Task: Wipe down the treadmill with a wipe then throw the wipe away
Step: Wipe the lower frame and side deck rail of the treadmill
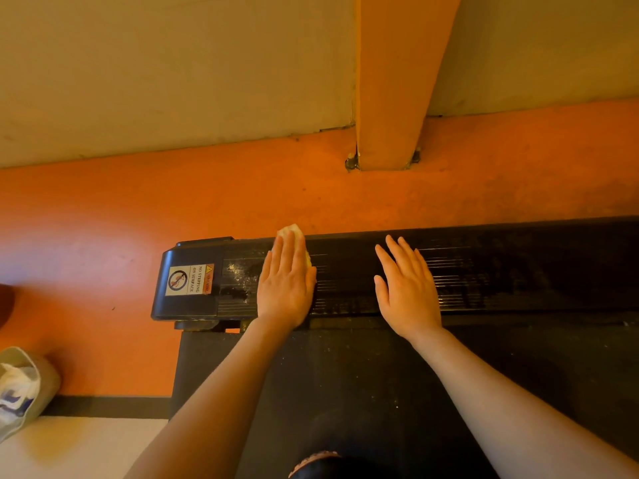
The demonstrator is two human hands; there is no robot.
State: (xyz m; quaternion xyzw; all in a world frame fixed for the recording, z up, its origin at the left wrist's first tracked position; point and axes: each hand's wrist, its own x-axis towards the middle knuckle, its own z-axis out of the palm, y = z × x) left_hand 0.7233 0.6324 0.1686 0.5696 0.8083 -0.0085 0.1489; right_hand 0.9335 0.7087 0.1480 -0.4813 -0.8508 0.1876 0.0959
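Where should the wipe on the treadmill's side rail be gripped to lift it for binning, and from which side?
Probably by the crumpled edge of the wipe that sticks out past the left hand's fingertips, pinched from the far, floor side. The rest lies flat under the palm on the ribbed side rail, leaving nothing else to pinch.

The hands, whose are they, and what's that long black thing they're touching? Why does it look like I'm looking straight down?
The camera sits on a person's head and looks down, so you see that person's own two hands. The long black thing is a treadmill, a machine for running on, standing on an orange floor. The left hand presses a pale wipe flat on the ribbed side rail to clean it. The right hand lies flat on the rail and holds nothing. Pale specks of dirt show beside a warning sticker.
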